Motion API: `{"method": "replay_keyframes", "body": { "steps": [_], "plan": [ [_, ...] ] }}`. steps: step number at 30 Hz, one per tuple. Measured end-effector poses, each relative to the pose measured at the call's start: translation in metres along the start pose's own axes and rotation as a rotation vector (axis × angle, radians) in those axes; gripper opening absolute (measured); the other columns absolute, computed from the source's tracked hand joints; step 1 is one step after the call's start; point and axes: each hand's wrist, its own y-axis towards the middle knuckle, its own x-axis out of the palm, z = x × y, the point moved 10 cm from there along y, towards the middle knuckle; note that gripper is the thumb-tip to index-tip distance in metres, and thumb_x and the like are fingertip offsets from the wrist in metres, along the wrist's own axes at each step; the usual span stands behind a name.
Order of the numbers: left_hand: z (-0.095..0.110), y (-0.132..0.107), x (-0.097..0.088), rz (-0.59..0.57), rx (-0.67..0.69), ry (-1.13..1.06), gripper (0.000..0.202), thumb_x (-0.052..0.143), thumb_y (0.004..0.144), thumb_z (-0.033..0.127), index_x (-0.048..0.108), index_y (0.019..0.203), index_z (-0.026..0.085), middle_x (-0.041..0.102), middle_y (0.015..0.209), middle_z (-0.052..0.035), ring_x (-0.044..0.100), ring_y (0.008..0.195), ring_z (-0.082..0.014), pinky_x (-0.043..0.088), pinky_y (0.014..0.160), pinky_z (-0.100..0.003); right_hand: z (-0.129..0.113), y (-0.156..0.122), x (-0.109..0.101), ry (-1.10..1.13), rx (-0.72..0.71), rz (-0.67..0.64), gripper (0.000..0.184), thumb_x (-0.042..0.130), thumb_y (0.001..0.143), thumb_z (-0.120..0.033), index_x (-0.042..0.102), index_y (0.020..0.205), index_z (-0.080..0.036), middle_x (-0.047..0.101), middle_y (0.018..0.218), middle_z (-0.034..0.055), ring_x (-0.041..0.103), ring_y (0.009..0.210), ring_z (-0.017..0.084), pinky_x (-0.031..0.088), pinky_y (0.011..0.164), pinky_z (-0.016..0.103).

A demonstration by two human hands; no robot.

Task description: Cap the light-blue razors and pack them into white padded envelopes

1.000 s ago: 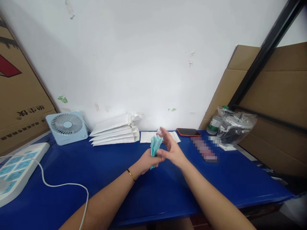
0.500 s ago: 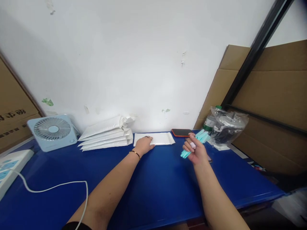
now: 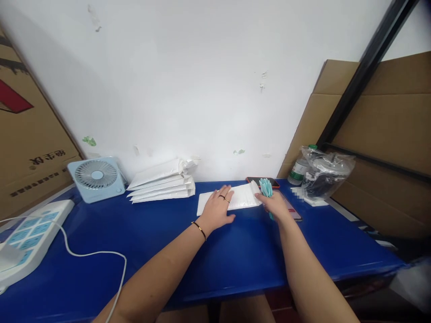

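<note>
A single white padded mailer (image 3: 243,197) lies slightly slanted on the blue table. My left hand (image 3: 218,210) rests on its left part, fingers stretched out and palm down. At the mailer's right end is my right hand (image 3: 276,205), closed around a bundle of thin turquoise strips (image 3: 266,186). Its thumb meets the mailer's flap end; whether it also pinches the flap I cannot tell. The strips stick out above and below the fist, and their exact kind does not show. To the left lies a pile of several more white mailers (image 3: 161,181).
A light blue fan (image 3: 97,179) and a power strip (image 3: 37,242) with a white cable (image 3: 90,254) occupy the left. Behind my right hand lies a red-edged phone (image 3: 274,183); another phone (image 3: 295,214) is beside it. A bottle (image 3: 298,172) and a plastic-wrapped item (image 3: 328,177) stand right.
My right hand has come down to the mailer's right end with the turquoise strips. The mailer has turned slightly, its right end higher. My left hand has spread its fingers on it. The view has shifted left.
</note>
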Motion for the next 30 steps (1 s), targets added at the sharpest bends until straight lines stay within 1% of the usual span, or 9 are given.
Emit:
{"method": "replay_keyframes", "body": {
  "steps": [2,4,7,10,14,18,22,26,30],
  "plan": [
    [0.006,-0.005,-0.026,0.135,-0.053,-0.057,0.111,0.075,0.053,0.052,0.018,0.142,0.019,0.020,0.148,-0.0176,0.014,0.137,-0.0364,0.016,0.107,-0.055,-0.039,-0.014,0.004,0.010,-0.173,-0.057,0.025,0.065,0.066,-0.038,0.064,0.076,-0.014,0.058,0.057,0.0007,0.051,0.052,0.016,0.038,0.051,0.027],
    [0.012,-0.008,-0.044,0.209,-0.091,-0.083,0.123,0.078,0.046,0.052,0.010,0.144,0.022,0.021,0.148,-0.0166,0.011,0.137,-0.0378,0.007,0.107,-0.059,-0.073,-0.031,0.008,0.000,-0.293,-0.123,0.024,0.066,0.068,-0.037,0.065,0.078,-0.015,0.063,0.067,0.0020,0.054,0.061,0.018,0.040,0.057,0.027],
    [0.016,-0.012,-0.064,0.293,-0.156,-0.097,0.113,0.076,0.052,0.038,0.012,0.144,0.021,0.043,0.132,-0.0150,0.032,0.127,-0.0342,0.006,0.108,-0.057,-0.103,-0.049,0.008,-0.032,-0.352,-0.173,0.022,0.065,0.069,-0.036,0.065,0.074,-0.014,0.062,0.065,0.0011,0.053,0.061,0.017,0.039,0.058,0.027],
    [0.011,-0.017,-0.081,0.381,-0.238,-0.116,0.098,0.071,0.056,0.027,0.021,0.141,0.018,0.053,0.117,-0.0123,0.046,0.113,-0.0297,0.016,0.108,-0.051,-0.117,-0.055,-0.008,-0.012,-0.338,-0.082,0.023,0.069,0.067,-0.036,0.065,0.071,-0.014,0.061,0.062,0.0008,0.052,0.058,0.016,0.038,0.056,0.027],
    [0.006,-0.021,-0.099,0.433,-0.293,-0.202,0.082,0.070,0.057,0.023,0.035,0.131,0.022,0.054,0.116,-0.0096,0.049,0.108,-0.0292,0.033,0.098,-0.043,-0.151,-0.059,-0.055,0.479,-0.355,0.094,0.019,0.069,0.070,-0.035,0.060,0.072,-0.019,0.049,0.052,-0.0045,0.041,0.043,0.009,0.035,0.045,0.024],
    [0.014,-0.017,-0.111,0.456,-0.257,-0.313,0.078,0.069,0.058,0.023,0.037,0.129,0.022,0.054,0.119,-0.0088,0.051,0.107,-0.0290,0.038,0.093,-0.041,-0.219,-0.072,-0.075,0.910,-0.521,-0.008,0.022,0.060,0.079,-0.032,0.050,0.063,-0.020,0.042,0.051,-0.0066,0.044,0.044,0.008,0.045,0.054,0.026],
    [0.020,-0.017,-0.116,0.523,-0.257,-0.472,0.076,0.070,0.059,0.023,0.037,0.128,0.021,0.055,0.118,-0.0089,0.055,0.102,-0.0268,0.043,0.087,-0.038,-0.252,-0.079,-0.043,0.824,-0.531,-0.140,0.022,0.060,0.079,-0.033,0.051,0.065,-0.020,0.050,0.057,-0.0039,0.059,0.062,0.014,0.050,0.073,0.034],
    [0.019,-0.021,-0.113,0.549,-0.276,-0.639,0.072,0.070,0.062,0.026,0.038,0.126,0.021,0.057,0.116,-0.0084,0.057,0.100,-0.0244,0.047,0.082,-0.034,-0.236,-0.074,0.005,0.692,-0.415,-0.242,0.022,0.065,0.075,-0.037,0.054,0.069,-0.018,0.060,0.073,-0.0002,0.061,0.079,0.018,0.049,0.073,0.032],
    [0.009,-0.024,-0.108,0.557,-0.317,-0.722,0.069,0.070,0.062,0.025,0.039,0.124,0.020,0.059,0.114,-0.0085,0.058,0.098,-0.0233,0.047,0.082,-0.034,-0.219,-0.072,0.042,0.521,-0.322,-0.386,0.024,0.070,0.070,-0.037,0.059,0.079,-0.018,0.060,0.078,-0.0009,0.058,0.074,0.015,0.045,0.068,0.027]
  ]
}}
